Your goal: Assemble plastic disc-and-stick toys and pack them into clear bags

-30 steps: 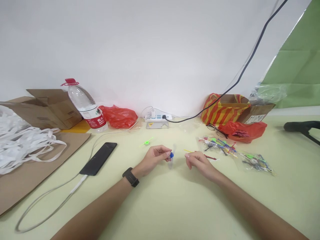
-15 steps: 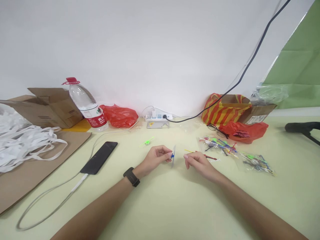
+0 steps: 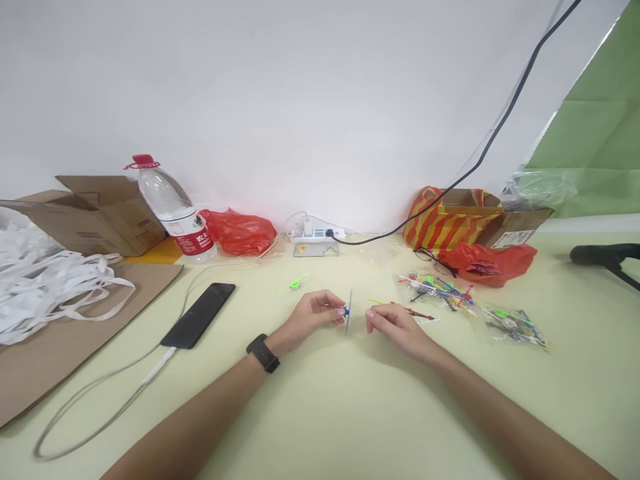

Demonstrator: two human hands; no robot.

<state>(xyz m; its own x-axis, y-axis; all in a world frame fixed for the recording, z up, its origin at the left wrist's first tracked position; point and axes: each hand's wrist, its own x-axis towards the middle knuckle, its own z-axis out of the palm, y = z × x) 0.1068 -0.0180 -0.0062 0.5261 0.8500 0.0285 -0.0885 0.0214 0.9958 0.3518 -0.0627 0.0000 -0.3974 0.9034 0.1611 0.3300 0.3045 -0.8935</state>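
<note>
My left hand (image 3: 320, 311) pinches a small blue propeller (image 3: 347, 311) by its hub, between thumb and fingers. Its thin blade stands nearly upright, edge-on to me, just past the fingertips. To the right, a short gap away, my right hand (image 3: 393, 325) is closed with its fingers curled and thumb against them; nothing shows in it. Thin yellow and red plastic sticks (image 3: 417, 313) lie on the table behind the right hand, which partly covers them. A green propeller (image 3: 295, 285) rests on the table beyond my left hand.
Clear bags of coloured plastic parts (image 3: 440, 292) lie at the right. A phone (image 3: 199, 316) with a cable is at the left. Along the wall stand a water bottle (image 3: 173, 210), a power strip (image 3: 317, 233), a striped bag (image 3: 445, 223) and an open cardboard box (image 3: 107, 217).
The propeller blade has turned and now looks narrower and sharper, leaning slightly the other way. My right hand has shifted slightly left; my left hand is almost still.
</note>
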